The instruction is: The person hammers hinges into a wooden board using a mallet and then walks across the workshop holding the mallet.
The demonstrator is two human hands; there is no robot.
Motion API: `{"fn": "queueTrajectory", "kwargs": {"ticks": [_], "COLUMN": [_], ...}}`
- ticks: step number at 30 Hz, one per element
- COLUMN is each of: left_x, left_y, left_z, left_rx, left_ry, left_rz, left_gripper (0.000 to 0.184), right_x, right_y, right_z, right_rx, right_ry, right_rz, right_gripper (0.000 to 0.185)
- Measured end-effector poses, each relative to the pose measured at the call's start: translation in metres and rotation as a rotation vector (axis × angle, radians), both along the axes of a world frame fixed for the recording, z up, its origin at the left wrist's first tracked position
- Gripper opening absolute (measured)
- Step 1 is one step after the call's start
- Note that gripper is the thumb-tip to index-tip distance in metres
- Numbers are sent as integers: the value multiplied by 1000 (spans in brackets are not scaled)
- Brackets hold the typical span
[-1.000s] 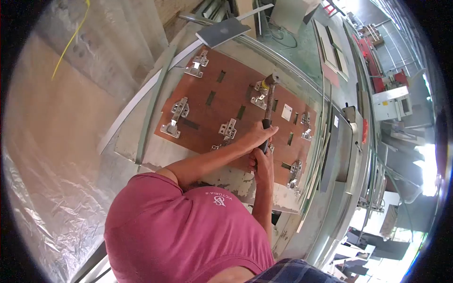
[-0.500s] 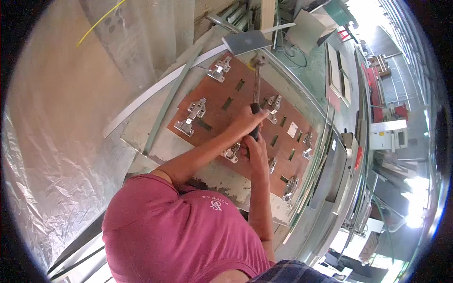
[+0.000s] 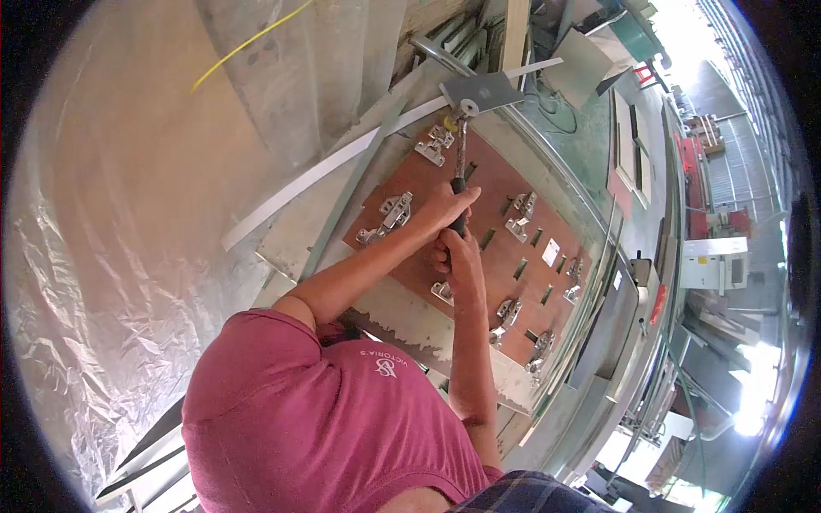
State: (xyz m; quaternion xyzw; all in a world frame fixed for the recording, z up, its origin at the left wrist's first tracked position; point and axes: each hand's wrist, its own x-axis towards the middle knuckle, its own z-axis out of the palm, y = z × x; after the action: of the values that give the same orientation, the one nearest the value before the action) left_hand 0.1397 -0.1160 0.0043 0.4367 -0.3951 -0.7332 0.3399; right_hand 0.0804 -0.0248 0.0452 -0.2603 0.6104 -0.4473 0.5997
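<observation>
My left hand (image 3: pixel 449 205) is wrapped around the upper part of a black grip on a hammer (image 3: pixel 462 154). Just below it, my right hand (image 3: pixel 463 255) closes on the lower end of the same grip. The hammer's worn metal shaft points away from me, and its rounded head (image 3: pixel 466 109) appears over the far corner of a reddish-brown board (image 3: pixel 410 182). Several silver cabinet hinges lie on this board, among them one near the hammer head (image 3: pixel 434 146), one left of my hands (image 3: pixel 386 218) and one to their right (image 3: pixel 520 215). Dark slots show in the board.
Beyond the board lies a dark grey plate (image 3: pixel 489 91). A pale strip (image 3: pixel 325 173) and a greenish bar (image 3: pixel 352 188) run along the left, beside plastic sheeting (image 3: pixel 85 325). Long metal profiles (image 3: pixel 581 329) line the right side. A white label (image 3: pixel 551 251) sits on the board.
The view has shifted, so the board appears farther right. Relative to the board, both hands and the hammer have moved left, with its head nearer the far-left hinge.
</observation>
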Motion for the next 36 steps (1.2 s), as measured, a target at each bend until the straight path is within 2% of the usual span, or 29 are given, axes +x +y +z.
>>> {"fn": "queueTrajectory", "kwargs": {"ticks": [5, 11, 14, 16, 17, 18, 20, 22, 25, 36], "left_x": [9, 13, 20, 39, 37, 39, 44, 57, 71, 97], "left_y": [-1, 7, 33, 51, 56, 61, 61, 74, 88, 77], "left_z": [-3, -4, 11, 26, 10, 6, 12, 15, 12, -14], "left_rx": [-52, -130, -136, -117, 64, 94, 457, 460, 369, 534], "left_ry": [5, 5, 14, 208, 359, 350, 591, 509, 415, 448], "left_rz": [-19, -95, -117, -347, -489, -497, -586, -662, -816, -749], "left_gripper": [40, 42, 47, 51, 50, 50, 39, 39, 40, 36], "right_x": [11, 22, 24, 37, 43, 49, 52, 48, 52, 77], "right_y": [0, 12, 47, 83, 101, 117, 144, 170, 189, 173], "right_z": [-5, -5, 1, 16, 18, 20, 16, 4, 9, 10], "right_rx": [18, -41, -68, -7, 28, -2, -36, 58, 135, 249], "right_ry": [31, -85, 27, -3, -20, -57, -97, -191, -155, -203], "right_rz": [-28, -86, -98, -170, -185, -185, -189, -130, -143, -141], "right_gripper": [10, 9, 13, 20, 20, 26, 32, 38, 40, 39]}}
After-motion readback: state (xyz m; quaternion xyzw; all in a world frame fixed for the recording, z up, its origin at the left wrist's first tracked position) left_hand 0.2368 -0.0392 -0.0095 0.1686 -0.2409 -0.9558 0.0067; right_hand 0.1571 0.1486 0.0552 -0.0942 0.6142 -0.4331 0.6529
